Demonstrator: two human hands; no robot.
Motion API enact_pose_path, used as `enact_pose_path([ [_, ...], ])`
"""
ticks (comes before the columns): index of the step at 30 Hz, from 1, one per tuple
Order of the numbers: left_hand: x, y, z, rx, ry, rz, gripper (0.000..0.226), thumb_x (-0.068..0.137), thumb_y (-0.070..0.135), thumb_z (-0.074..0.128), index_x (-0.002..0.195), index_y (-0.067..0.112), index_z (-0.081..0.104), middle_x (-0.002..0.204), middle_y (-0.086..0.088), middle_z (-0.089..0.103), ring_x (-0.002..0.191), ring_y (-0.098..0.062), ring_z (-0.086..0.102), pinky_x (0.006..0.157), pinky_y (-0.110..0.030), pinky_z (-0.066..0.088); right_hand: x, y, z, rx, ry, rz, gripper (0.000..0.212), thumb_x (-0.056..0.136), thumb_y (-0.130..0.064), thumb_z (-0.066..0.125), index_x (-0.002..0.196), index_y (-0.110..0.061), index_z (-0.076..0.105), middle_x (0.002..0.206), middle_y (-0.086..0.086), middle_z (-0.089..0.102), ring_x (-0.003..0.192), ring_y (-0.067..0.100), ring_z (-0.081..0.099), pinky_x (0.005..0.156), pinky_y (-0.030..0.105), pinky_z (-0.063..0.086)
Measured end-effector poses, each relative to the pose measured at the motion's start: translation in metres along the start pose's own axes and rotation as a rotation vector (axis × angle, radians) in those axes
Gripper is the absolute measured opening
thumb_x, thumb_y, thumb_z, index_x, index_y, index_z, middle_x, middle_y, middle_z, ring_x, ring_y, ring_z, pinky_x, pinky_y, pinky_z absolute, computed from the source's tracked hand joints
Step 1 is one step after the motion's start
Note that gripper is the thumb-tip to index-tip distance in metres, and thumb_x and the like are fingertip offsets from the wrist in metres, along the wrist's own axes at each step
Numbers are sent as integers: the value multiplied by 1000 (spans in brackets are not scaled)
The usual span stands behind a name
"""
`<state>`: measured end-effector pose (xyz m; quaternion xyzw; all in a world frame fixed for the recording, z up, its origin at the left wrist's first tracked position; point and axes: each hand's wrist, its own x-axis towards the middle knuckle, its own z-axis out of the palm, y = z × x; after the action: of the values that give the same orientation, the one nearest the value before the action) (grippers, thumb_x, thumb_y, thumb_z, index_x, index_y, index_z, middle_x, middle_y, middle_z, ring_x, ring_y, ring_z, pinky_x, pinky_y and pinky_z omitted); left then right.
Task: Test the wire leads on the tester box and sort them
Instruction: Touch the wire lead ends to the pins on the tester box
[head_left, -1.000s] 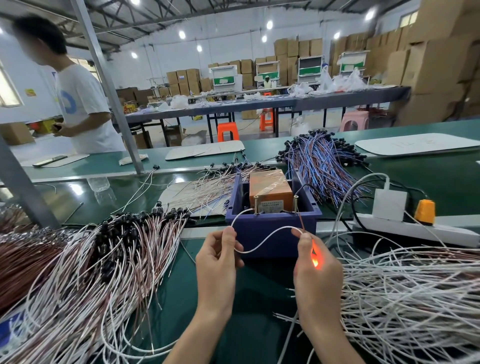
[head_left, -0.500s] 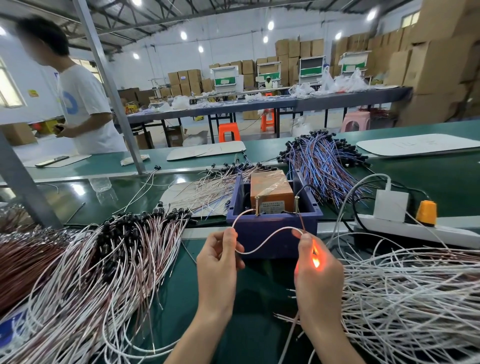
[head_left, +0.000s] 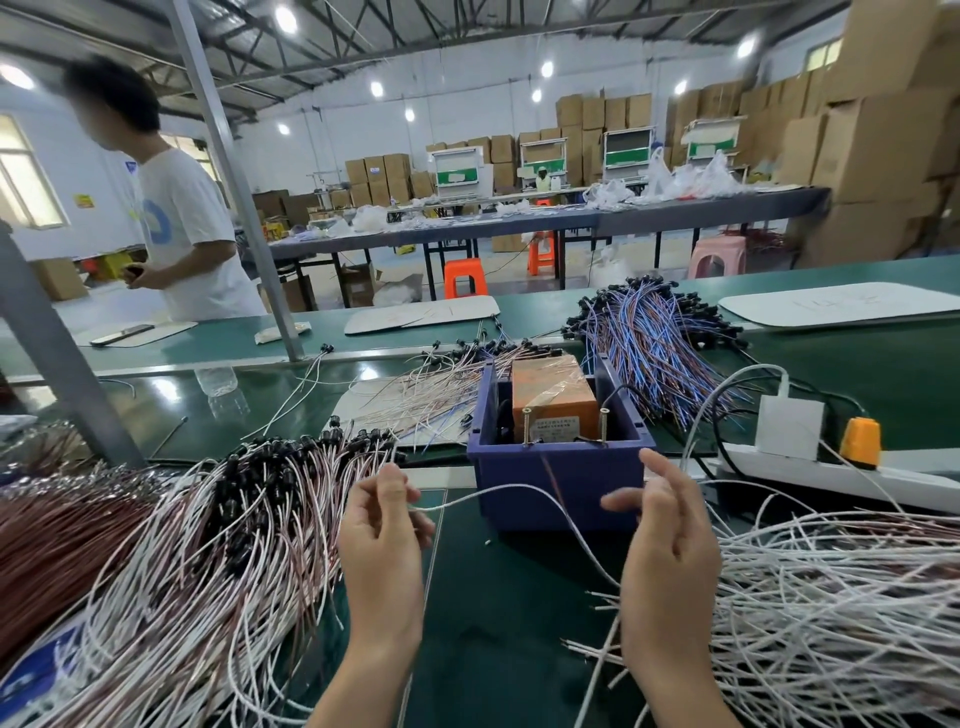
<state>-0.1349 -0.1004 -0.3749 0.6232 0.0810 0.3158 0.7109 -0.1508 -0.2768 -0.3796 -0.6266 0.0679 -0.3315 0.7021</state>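
A person works at a green workbench (head_left: 493, 639), both bare hands raised just in front of a blue tester box (head_left: 561, 488).

The left hand (head_left: 382, 545) pinches 1 end of a white wire lead (head_left: 514, 486) between thumb and fingertips. From there the lead arcs across the front of the box, clear of the 2 screws (head_left: 527, 426) standing upright on the box's near rim. It then drops toward the right hand (head_left: 670, 551) and disappears behind it. The right hand's fingers are loosely spread with the thumb held out, gripping nothing. I cannot tell whether the lead touches it.

Inside the box sits an orange block (head_left: 553, 395) wrapped in clear tape.

To the left lies a thick pile of white and brown leads (head_left: 234, 525) with black ends. To the right sprawls a loose heap of white leads (head_left: 831, 597). Behind the box is a bundle of blue leads (head_left: 660, 353), and beside it a thinner scatter on a pale board (head_left: 363, 410).

A white power strip (head_left: 909, 480) lies right of the box, carrying a white adapter (head_left: 789, 426) and an orange plug (head_left: 860, 436).

Across the bench at far left stands another person in a white T-shirt (head_left: 187, 234).
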Motion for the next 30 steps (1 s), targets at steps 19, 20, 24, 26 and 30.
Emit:
enact_pose_path([
  [19, -31, -2, 16, -26, -443, -225, 24, 95, 27, 64, 72, 24, 71, 71, 0, 60, 53, -12, 53, 60, -29, 46, 133, -130, -168, 466, 142, 192, 24, 91, -20, 42, 84, -24, 64, 57, -8, 36, 44, 9, 27, 42, 20, 26],
  [20, -37, -4, 19, -17, -496, -241, 23, 93, 28, 66, 71, 26, 73, 71, 1, 61, 53, -12, 54, 60, -30, 45, 139, -132, -183, 461, 149, 201, 21, 88, -19, 43, 84, -24, 63, 58, -8, 36, 44, 9, 28, 43, 20, 26],
  [24, -58, -6, 29, 62, -695, -283, 22, 78, 42, 68, 80, 21, 74, 72, -1, 65, 55, -13, 57, 52, -25, 50, 162, -133, -236, 409, 221, 239, 19, 89, -19, 42, 83, -25, 59, 58, -8, 35, 46, 9, 28, 47, 22, 24],
  [26, -64, -10, 32, 108, -717, -305, 17, 83, 37, 67, 81, 22, 74, 73, -2, 68, 56, -13, 60, 53, -25, 52, 170, -131, -257, 383, 266, 239, 14, 77, -17, 47, 82, -25, 59, 55, -8, 39, 46, 8, 30, 47, 21, 25],
  [30, -67, -15, 34, 153, -723, -365, 18, 92, 28, 63, 80, 23, 76, 73, -5, 70, 55, -15, 61, 53, -29, 51, 183, -123, -287, 154, 356, 240, 24, 96, -20, 42, 84, -25, 62, 71, -7, 58, 61, 8, 48, 58, 21, 36],
])
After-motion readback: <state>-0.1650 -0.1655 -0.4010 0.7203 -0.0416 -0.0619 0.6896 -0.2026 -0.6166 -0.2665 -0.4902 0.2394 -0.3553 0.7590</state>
